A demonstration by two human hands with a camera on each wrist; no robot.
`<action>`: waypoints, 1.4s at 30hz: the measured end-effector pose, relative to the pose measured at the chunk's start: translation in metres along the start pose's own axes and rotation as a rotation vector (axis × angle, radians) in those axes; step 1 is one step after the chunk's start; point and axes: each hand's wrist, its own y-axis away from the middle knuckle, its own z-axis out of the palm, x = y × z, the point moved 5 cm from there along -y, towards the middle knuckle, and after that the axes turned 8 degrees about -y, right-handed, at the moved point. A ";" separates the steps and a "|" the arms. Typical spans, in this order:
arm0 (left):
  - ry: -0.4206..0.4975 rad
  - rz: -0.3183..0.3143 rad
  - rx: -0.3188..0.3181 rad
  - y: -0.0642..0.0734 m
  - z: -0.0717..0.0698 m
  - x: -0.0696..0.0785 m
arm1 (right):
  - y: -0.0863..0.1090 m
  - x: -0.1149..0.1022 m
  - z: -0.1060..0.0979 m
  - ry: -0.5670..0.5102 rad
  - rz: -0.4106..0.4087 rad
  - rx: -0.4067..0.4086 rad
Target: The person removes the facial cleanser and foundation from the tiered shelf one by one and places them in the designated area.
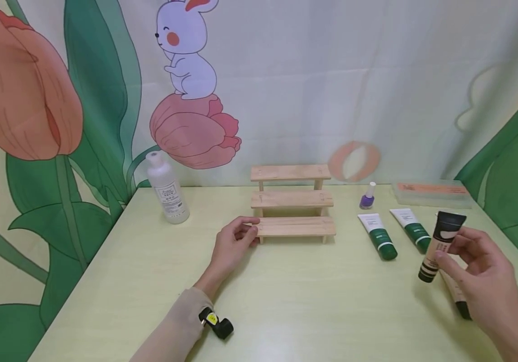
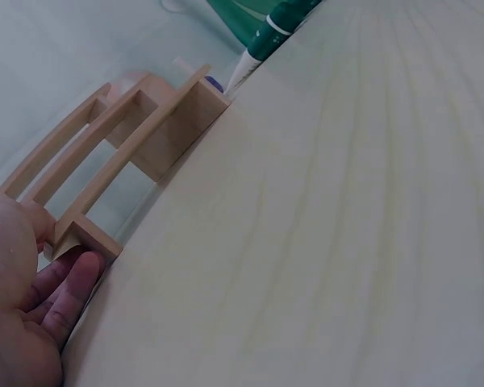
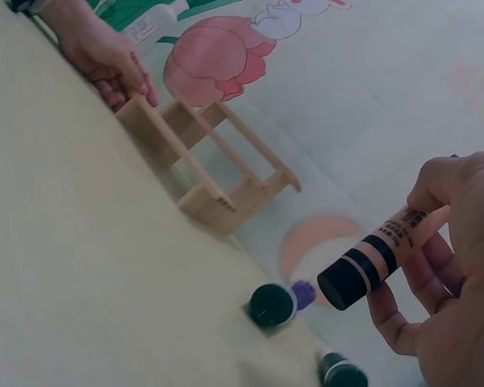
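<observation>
A small three-tier wooden display stand rests on the table. My left hand pinches the left end of its lowest tier; the left wrist view has the fingers around that corner of the stand. Over the table's right side, my right hand holds up a beige squeeze tube between thumb and fingers, its black cap pointing down. Beneath that hand lies another beige tube, partly hidden. Two white-and-green tubes lie left of the right hand.
A purple nail polish bottle stands right of the stand, near a flat clear plastic box at the back. At the back left is a translucent white bottle. A printed curtain hangs behind the table.
</observation>
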 end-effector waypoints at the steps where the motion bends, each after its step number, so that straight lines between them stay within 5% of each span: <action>1: 0.000 0.000 0.000 0.000 0.000 0.000 | 0.003 0.004 0.000 0.044 0.017 -0.003; 8: -0.019 -0.004 -0.002 0.001 0.000 0.000 | 0.025 0.028 0.003 0.508 0.140 -0.050; 28: -0.011 -0.009 -0.007 0.001 0.000 0.000 | 0.037 0.054 0.005 0.705 0.390 -0.103; 42: -0.012 -0.005 -0.003 0.001 0.000 0.000 | 0.039 0.059 0.011 0.752 0.430 -0.105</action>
